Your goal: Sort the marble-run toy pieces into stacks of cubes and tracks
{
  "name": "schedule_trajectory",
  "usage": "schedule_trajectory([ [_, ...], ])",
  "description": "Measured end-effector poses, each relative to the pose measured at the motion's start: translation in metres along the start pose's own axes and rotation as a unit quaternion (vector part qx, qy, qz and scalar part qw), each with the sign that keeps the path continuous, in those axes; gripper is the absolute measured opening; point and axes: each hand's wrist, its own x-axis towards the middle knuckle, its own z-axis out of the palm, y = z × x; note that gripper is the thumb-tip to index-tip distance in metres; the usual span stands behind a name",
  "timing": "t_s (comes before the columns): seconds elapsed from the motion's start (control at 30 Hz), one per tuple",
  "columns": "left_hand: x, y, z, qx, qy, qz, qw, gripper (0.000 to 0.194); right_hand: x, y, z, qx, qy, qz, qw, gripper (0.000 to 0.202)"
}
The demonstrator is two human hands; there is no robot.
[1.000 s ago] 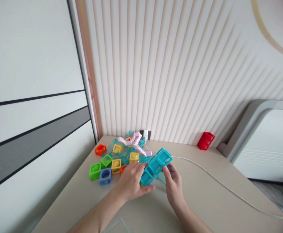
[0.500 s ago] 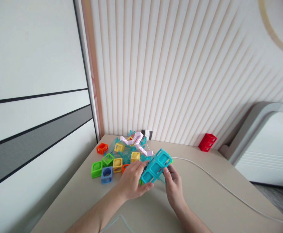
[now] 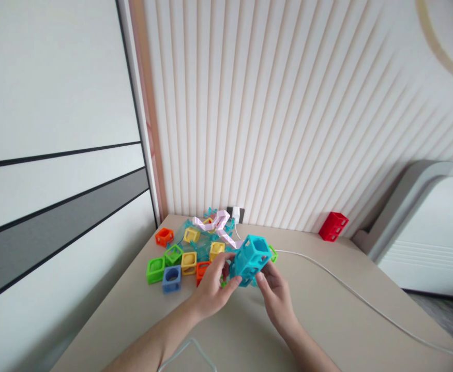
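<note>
Both hands grip a turquoise block assembly (image 3: 250, 258) made of joined open-sided cubes, raised over the table and tilted. My left hand (image 3: 212, 287) closes on its lower left side, the thumb along the front. From the right, my right hand (image 3: 275, 294) holds it with the thumb at the near edge and the fingers behind. A bit of a green block (image 3: 273, 253) shows behind the assembly; whether it is joined on cannot be seen. Just left of my left hand lie an orange block (image 3: 202, 270), a yellow block (image 3: 189, 263) and a blue block (image 3: 171, 279).
Green blocks (image 3: 155, 270), pale pink zigzag pieces (image 3: 221, 221) and clear turquoise parts (image 3: 201, 247) crowd the table's back left. A red block piece (image 3: 333, 227) stands by the wall at right. A white cable (image 3: 338, 281) crosses the table from the plug (image 3: 236, 213).
The turquoise assembly has been turned in my hands, so its open end now faces up toward me instead of its long side. Both hands have shifted slightly with it.
</note>
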Motion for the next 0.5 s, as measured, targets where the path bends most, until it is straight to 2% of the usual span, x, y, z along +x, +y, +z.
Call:
schedule_trajectory([
  [0.1, -0.0007, -0.0043, 0.0023, -0.013, 0.017, 0.005, 1.0, 0.038, -0.0003, 0.0028, 0.0019, -0.071, -0.028, -0.016, 0.997, 0.042],
  [0.2, 0.0001, -0.0081, 0.0032, 0.001, 0.012, 0.028, 1.0, 0.041, 0.0005, 0.0038, 0.0009, -0.136, -0.019, -0.062, 0.989, 0.036],
  [0.3, 0.0014, -0.0107, 0.0021, 0.009, -0.006, 0.057, 0.998, 0.047, 0.0022, 0.0038, -0.0024, -0.152, -0.009, -0.105, 0.983, 0.036],
  [0.5, 0.0017, -0.0097, -0.0006, 0.003, -0.018, 0.083, 0.996, 0.054, 0.0012, 0.0072, -0.0055, -0.161, 0.007, -0.123, 0.979, 0.034],
])
